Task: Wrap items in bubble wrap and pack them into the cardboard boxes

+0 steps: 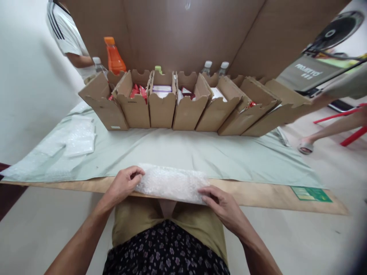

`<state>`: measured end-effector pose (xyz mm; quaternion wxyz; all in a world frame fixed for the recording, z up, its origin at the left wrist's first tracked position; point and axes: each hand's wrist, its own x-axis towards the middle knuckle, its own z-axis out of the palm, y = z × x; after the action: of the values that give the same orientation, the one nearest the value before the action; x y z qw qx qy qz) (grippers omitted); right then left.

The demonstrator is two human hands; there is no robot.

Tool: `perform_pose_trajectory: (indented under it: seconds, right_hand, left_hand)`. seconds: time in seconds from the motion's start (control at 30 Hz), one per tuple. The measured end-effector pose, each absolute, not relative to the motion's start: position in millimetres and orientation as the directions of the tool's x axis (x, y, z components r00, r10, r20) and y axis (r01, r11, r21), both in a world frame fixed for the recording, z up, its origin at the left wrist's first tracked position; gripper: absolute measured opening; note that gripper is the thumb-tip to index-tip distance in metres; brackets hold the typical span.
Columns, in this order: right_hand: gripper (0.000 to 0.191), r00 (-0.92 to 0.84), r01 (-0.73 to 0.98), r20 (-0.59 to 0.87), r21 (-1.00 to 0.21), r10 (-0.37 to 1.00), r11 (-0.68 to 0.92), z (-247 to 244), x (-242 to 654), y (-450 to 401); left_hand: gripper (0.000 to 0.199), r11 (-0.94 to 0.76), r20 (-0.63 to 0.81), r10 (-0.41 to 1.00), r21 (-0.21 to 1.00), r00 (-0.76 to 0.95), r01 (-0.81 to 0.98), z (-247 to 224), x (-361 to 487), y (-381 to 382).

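Observation:
A folded strip of clear bubble wrap (172, 182) lies lengthwise along the front edge of the table, before my body. At its left end, my left hand (128, 179) has thumb and fingers closed on the plastic's edge. My right hand (220, 200) grips the lower right corner, thumb underneath and fingers on top. Whether anything is wrapped inside the strip cannot be made out. More bubble wrap sheets (80, 139) rest in a loose pile on the left part of the table.
A row of cardboard bins (162, 110) with small packets stands along the back of the green cloth (229, 156). Behind it are an orange bottle (114, 57) and several clear ones. A green card (312, 194) lies at the right front. Other people are at both sides.

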<state>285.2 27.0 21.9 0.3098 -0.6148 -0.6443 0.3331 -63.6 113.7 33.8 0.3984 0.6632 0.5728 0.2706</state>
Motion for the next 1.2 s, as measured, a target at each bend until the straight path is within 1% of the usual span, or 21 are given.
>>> perform_pose_trajectory:
  seconds: [0.13,0.2,0.27,0.33,0.4,0.47,0.53,0.6,0.63,0.7,0.77,0.87,1.0,1.1,1.2]
  right_hand:
    - [0.021,-0.005,0.653,0.178,-0.745,0.984,0.138,43,284,43]
    - [0.020,0.001,0.703,0.267,-0.685,0.964,0.189,63,286,58]
    - [0.020,-0.026,0.759,0.344,-0.604,0.939,0.243,87,287,81]
    - [0.022,-0.083,0.808,0.425,-0.501,0.901,0.311,114,288,111]
    - [0.024,-0.158,0.847,0.501,-0.374,0.851,0.378,143,287,149]
    - [0.026,-0.234,0.882,0.560,-0.221,0.795,0.416,174,282,192]
    - [0.029,-0.272,0.918,0.602,-0.073,0.751,0.390,207,273,238]
    - [0.034,-0.284,0.944,0.607,0.041,0.742,0.328,237,259,283]
    - [0.036,-0.288,0.949,0.602,0.075,0.745,0.307,250,251,306]
    - [0.034,-0.312,0.947,0.565,0.127,0.763,0.294,269,234,348]
    - [0.031,-0.349,0.937,0.495,0.193,0.796,0.290,276,218,388]
    - [0.022,-0.390,0.918,0.402,0.239,0.828,0.316,264,202,441]
    - [0.022,-0.539,0.834,0.311,0.328,0.783,0.444,230,197,498]
    - [0.018,-0.610,0.775,0.262,0.394,0.748,0.495,214,197,521]
    - [0.011,-0.649,0.738,0.275,0.453,0.709,0.500,208,197,530]
  left_hand:
    - [0.024,-0.103,-0.082,0.951,0.826,0.299,0.555,49,-64,107]
    - [0.024,-0.158,-0.044,0.938,0.829,0.344,0.537,61,-65,105]
    - [0.025,-0.224,0.023,0.927,0.835,0.375,0.502,72,-63,105]
    - [0.025,-0.293,0.109,0.918,0.835,0.381,0.466,84,-60,109]
    - [0.023,-0.383,0.227,0.904,0.806,0.362,0.451,97,-54,119]
    - [0.024,-0.500,0.378,0.863,0.733,0.335,0.462,112,-46,138]
    - [0.029,-0.600,0.518,0.798,0.632,0.308,0.491,129,-38,166]
    - [0.035,-0.643,0.600,0.749,0.553,0.281,0.530,145,-29,201]
    - [0.037,-0.643,0.617,0.739,0.530,0.269,0.553,153,-25,220]
    - [0.040,-0.622,0.617,0.744,0.497,0.257,0.605,166,-15,255]
    - [0.038,-0.596,0.590,0.760,0.465,0.273,0.655,175,-5,284]
    - [0.033,-0.591,0.549,0.765,0.393,0.336,0.704,181,8,314]
    - [0.030,-0.592,0.507,0.766,0.318,0.395,0.741,179,21,334]
    - [0.030,-0.577,0.495,0.773,0.290,0.396,0.764,177,26,341]
    - [0.031,-0.546,0.522,0.783,0.314,0.340,0.777,180,25,344]
